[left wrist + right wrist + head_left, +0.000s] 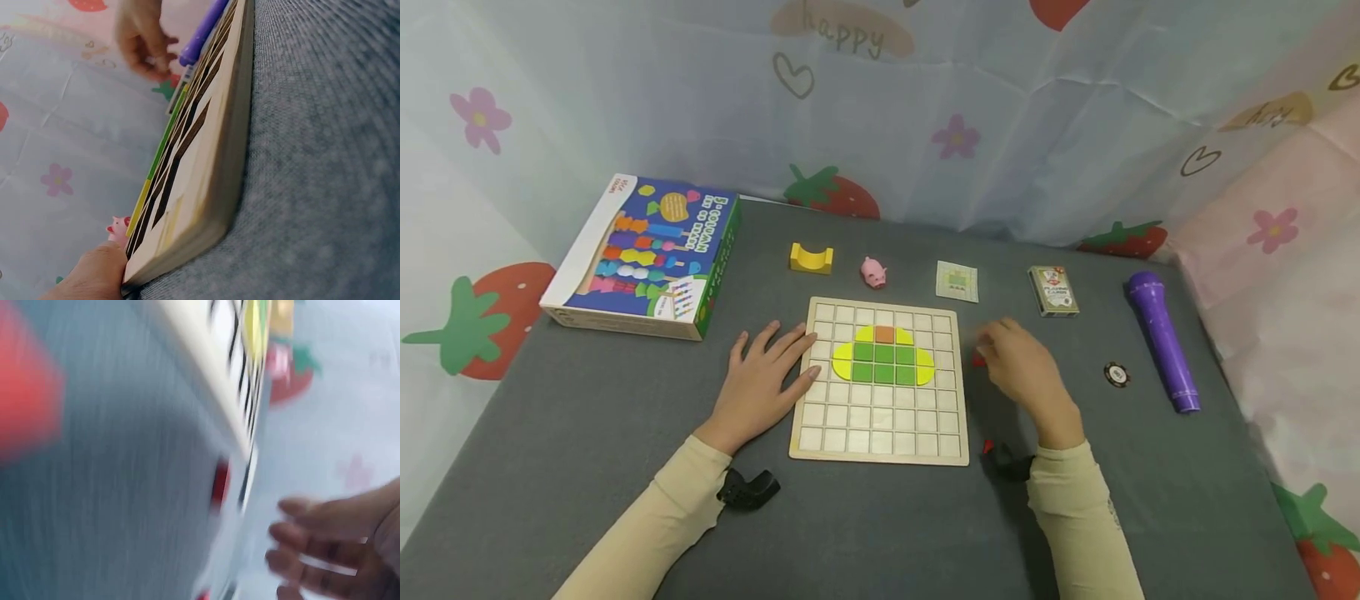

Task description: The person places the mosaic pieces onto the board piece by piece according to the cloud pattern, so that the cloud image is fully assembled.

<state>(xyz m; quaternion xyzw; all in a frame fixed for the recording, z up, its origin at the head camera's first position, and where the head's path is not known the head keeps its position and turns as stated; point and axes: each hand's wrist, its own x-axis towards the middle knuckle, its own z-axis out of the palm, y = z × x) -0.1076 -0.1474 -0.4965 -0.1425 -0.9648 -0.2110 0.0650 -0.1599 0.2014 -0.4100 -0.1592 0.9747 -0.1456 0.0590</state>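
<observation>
A square wooden grid board (pixel 883 425) lies on the dark cloth. On its squares, green (pixel 884 364), yellow (pixel 842 362) and orange (pixel 884 334) flat pieces form a rounded shape. My left hand (pixel 762 379) rests with fingers spread, fingertips and thumb on the board's left edge; its thumb (pixel 97 272) shows at the board's corner in the left wrist view. Right of the board hovers my right hand (pixel 1018 367), fingers loosely bent with nothing between them. A small red piece (pixel 220 482) lies on the cloth below it, apart from the fingers and partly hidden in the head view.
Behind the board are a yellow arched block (pixel 811 258), a pink pig figure (pixel 873 272), a pattern card (pixel 957 281) and a playing-card box (pixel 1053 291). A round chip (pixel 1117 374) and purple microphone (pixel 1163 342) lie right, a toy box (pixel 643 254) left.
</observation>
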